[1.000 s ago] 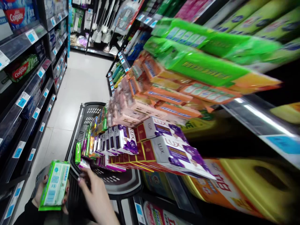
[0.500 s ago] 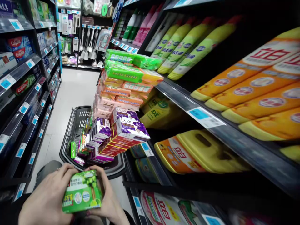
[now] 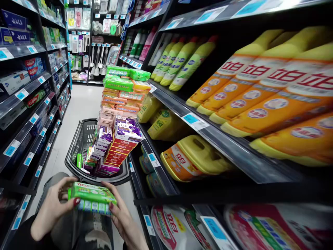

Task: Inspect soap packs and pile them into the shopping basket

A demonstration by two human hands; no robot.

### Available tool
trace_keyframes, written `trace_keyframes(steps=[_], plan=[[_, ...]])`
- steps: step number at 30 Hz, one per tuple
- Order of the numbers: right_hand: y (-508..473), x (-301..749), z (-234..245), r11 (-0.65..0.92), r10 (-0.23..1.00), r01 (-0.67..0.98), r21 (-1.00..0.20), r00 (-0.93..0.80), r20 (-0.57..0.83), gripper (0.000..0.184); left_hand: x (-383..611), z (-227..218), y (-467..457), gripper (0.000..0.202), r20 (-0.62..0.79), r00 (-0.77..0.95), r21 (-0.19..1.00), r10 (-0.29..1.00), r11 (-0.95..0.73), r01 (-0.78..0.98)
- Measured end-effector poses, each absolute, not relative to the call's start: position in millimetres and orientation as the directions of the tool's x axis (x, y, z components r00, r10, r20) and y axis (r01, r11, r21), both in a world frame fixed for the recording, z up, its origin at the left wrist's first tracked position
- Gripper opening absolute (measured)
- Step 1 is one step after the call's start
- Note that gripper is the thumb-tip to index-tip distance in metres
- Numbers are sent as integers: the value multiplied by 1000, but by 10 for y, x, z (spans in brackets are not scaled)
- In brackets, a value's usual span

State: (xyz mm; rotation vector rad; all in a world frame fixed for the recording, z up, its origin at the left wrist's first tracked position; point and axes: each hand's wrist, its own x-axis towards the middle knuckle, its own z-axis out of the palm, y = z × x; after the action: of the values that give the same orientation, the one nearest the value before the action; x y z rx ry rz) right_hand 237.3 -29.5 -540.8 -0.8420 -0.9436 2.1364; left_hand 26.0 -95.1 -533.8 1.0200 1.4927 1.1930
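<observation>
A green and white soap pack with red lettering is held level between both hands, its long printed edge facing me. My left hand grips one end, thumb along the front edge. My right hand holds the other end, thumb at the near corner and fingers behind it. Just beyond stands a dark shopping basket on the floor, holding small bright packs and purple-and-white LUX soap boxes. Behind these boxes rises a tall stack of orange and pink soap packs, topped by green packs.
A shelf on the right, close by, carries orange detergent bottles, with a yellow jug lower down. On the left, shelves hold toothpaste boxes. The tiled aisle floor runs toward hanging goods at the back.
The soap pack has been tipped, so its lettered top and long edge show instead of the lime-pictured face. My hands have shifted to its ends. The view has turned right and up.
</observation>
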Motion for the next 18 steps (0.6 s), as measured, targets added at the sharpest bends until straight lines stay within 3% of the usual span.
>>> trace_keyframes(steps=[3,6,10,14,16,18], plan=[[-364,2397,-5494,-601,731,-235,-764,-548,-407,50,283,-5412,-843,49,-361,-197,932,911,347,-105],[-382,2397,-5579,-644,714,-238,-727,-528,-460,47,263,-5468,-787,51,-396,-162,915,904,374,-152],[-352,2320,-5692,-752,644,-371,-544,-588,-489,63,245,-5595,-779,76,-291,-110,939,950,262,-221],[-433,2040,-5874,-880,470,-385,-279,-789,-396,78,339,-5737,-746,81,-142,37,962,989,147,-230],[-531,1865,-5971,-909,409,-344,-237,-849,-334,80,422,-5733,-695,91,-125,193,922,973,186,-339],[-614,1770,-6048,-922,348,-269,-278,-890,-293,86,487,-5671,-641,98,-86,340,830,937,256,-495]])
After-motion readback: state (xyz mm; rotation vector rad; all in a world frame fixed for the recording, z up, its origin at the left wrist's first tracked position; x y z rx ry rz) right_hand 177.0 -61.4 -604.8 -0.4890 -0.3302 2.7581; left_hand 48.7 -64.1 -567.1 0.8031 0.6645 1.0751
